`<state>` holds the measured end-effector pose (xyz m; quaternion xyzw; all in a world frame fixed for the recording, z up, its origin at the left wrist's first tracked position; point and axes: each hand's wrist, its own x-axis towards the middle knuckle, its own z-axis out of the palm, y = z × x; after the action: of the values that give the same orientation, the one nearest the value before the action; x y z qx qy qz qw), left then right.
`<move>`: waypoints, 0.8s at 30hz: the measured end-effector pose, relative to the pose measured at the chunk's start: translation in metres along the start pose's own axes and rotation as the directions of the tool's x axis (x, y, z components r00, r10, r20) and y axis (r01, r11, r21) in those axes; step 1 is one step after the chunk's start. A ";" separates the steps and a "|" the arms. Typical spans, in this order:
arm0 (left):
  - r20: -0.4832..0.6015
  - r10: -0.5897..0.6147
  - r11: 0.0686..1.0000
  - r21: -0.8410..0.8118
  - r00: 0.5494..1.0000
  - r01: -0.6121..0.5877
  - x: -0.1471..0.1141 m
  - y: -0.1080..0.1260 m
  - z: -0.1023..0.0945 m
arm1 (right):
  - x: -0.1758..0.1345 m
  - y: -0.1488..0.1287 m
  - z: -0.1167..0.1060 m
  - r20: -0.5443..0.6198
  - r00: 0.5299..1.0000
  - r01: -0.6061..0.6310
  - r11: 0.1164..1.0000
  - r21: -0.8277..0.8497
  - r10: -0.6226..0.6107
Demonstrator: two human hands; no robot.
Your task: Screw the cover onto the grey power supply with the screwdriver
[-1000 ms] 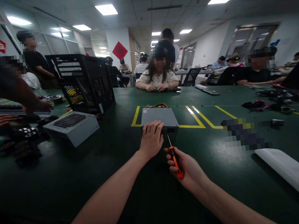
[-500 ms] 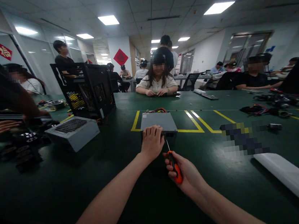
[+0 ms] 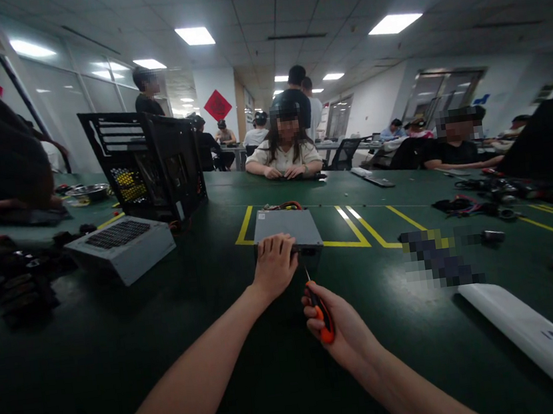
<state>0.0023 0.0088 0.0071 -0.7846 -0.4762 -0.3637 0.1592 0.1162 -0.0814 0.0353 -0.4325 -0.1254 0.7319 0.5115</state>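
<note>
A grey metal computer power supply sits in front of me on the green table, its coloured wires at the far side. My left hand grips its near left edge, fingers bent over the top. In my right hand is an orange and black screwdriver, fingers closed round the handle. The thin shaft points up and away at the near face of the power supply. Whether the tip touches a screw there, I cannot tell.
Left of me lie a second power supply and a black computer case, with dark parts and another person's hand beyond. A white elongated device and cables lie to the right. A person sits opposite.
The view has turned slightly to the right. My left hand keeps its hold on the power supply, and the screwdriver stays pointed at it. A person's arm at the left has shifted.
</note>
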 end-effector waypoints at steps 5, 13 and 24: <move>-0.009 -0.007 1.000 -0.007 1.000 0.007 0.000 0.000 0.001 | -0.002 -0.001 0.000 0.018 1.000 -0.019 1.000 0.009 0.019; -0.022 -0.015 1.000 -0.008 1.000 0.015 0.000 0.001 0.002 | 0.002 0.003 -0.004 0.046 0.999 -0.022 1.000 0.012 0.021; -0.031 -0.012 1.000 0.011 0.999 0.013 0.000 0.000 0.004 | 0.005 0.002 -0.004 0.061 0.997 -0.039 0.999 -0.028 0.041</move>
<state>0.0043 0.0114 0.0040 -0.7750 -0.4805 -0.3742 0.1687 0.1173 -0.0792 0.0292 -0.4189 -0.1423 0.7531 0.4869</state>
